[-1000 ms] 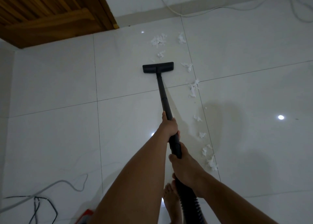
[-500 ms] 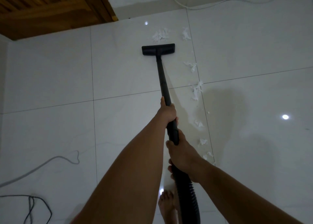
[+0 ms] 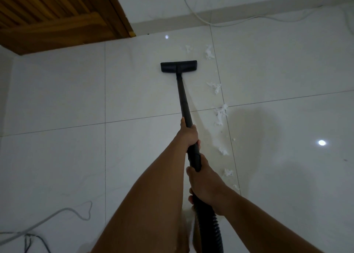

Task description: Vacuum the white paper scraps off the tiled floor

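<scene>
Mid-sweep across the tiled floor [image 3: 57, 99]. Left hand [image 3: 188, 135] wrapped around the black wand [image 3: 183, 99] at centre frame, right hand [image 3: 204, 183] clamped lower down, just above the ribbed hose [image 3: 209, 228]. Flat nozzle [image 3: 178, 66] sitting on the tile in the upper middle. Paper scraps [image 3: 220, 113] strung down the grout line right of the wand, from two clumps just above and right of the nozzle to bits beside the right hand. Plenty left to collect, by the look of it. Next move likely calls for swinging the nozzle right onto that trail, then drawing it back along the line, minding the grey cable [image 3: 57, 213] at lower left.
</scene>
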Available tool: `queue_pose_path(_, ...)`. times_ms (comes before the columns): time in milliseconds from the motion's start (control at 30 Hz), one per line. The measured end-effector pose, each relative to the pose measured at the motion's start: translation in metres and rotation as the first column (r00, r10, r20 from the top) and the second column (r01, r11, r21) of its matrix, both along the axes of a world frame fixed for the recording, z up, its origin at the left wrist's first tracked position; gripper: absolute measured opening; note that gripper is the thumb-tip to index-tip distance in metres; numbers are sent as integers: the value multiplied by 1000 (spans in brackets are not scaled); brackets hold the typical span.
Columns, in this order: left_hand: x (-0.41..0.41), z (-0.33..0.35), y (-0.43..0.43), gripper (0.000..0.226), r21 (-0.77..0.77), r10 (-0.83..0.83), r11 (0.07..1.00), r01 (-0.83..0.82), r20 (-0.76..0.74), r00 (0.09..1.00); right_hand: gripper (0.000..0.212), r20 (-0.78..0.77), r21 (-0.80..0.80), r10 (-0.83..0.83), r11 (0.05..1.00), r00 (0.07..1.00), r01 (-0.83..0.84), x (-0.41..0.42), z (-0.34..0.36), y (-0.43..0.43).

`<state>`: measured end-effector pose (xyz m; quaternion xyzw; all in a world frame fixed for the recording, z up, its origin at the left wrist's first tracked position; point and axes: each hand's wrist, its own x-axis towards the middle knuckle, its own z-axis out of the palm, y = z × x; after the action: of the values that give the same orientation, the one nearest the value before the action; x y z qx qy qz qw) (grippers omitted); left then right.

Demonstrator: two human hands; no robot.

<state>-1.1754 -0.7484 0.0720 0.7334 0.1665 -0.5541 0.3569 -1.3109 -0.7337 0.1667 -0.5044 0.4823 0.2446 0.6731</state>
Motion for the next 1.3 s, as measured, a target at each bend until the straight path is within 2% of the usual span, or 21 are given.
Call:
queue_pose_path(167, 5, 6, 0, 64, 1, 5, 1000, -5, -19, 1000, 49, -36, 40, -24, 999, 999, 25, 6, 4, 0)
queue_pose_path(267, 9, 5, -3, 64, -6, 19, 1000, -20, -37, 999, 42, -22, -21, 17, 1000, 1000, -17, 12, 0, -3)
queue_pose_path(367, 23, 0, -11, 65, -16, 8, 1000, -9, -41, 999, 47, -38, -71, 55, 996, 998, -58, 25, -5, -11)
queue_pose_path(600, 85, -8, -38, 67, -8, -43, 999, 43, -17, 999, 53, -37, -73, -6, 997, 999, 3, 85, -10, -31)
queue_pose_path(1100, 165, -35, -77, 67, 16, -136, 991, 135, 61, 989, 52, -4, -110, -8, 994, 1000, 7, 161, -41, -67)
queue_pose_path(1300, 185, -40, -94, 67, 17, -87, 996, 86, 56, 995, 54, 11, -85, -22, 996, 1000, 23, 181, -48, -83)
